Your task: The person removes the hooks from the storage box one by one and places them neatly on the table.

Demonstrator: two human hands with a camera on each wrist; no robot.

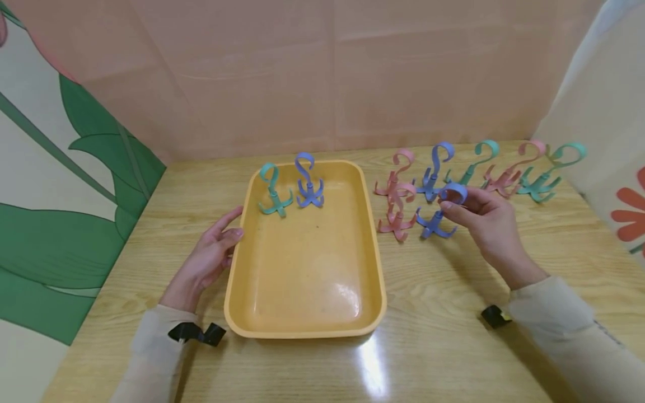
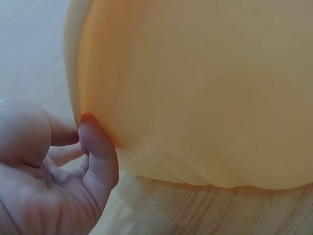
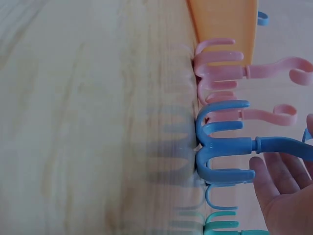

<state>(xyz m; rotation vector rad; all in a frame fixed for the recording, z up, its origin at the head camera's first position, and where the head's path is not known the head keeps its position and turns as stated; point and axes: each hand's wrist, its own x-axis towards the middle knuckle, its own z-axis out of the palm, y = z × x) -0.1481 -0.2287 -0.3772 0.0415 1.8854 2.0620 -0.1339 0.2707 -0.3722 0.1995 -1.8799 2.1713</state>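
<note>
My right hand [image 1: 486,221] pinches the curled top of a blue claw-shaped hanging hook [image 1: 436,225] between thumb and fingers. Its prongs stand on or close over the table, right of the tray, as the right wrist view also shows the blue hook [image 3: 227,144] upright. My left hand [image 1: 214,246] grips the left edge of the yellow tray [image 1: 377,268]; in the left wrist view, thumb and finger meet at its rim [image 2: 73,58]. Inside the tray, near its far end, stand a green hook [image 1: 274,202] and a blue hook [image 1: 310,195].
Just left of the held hook stands a pink hook [image 1: 396,223]. Behind it runs a row of pink [image 1: 392,187], blue [image 1: 430,182], green [image 1: 468,174] and further hooks, ending with a green one [image 1: 540,183]. A pink cloth [image 1: 252,84] hangs behind the table [image 1: 433,347].
</note>
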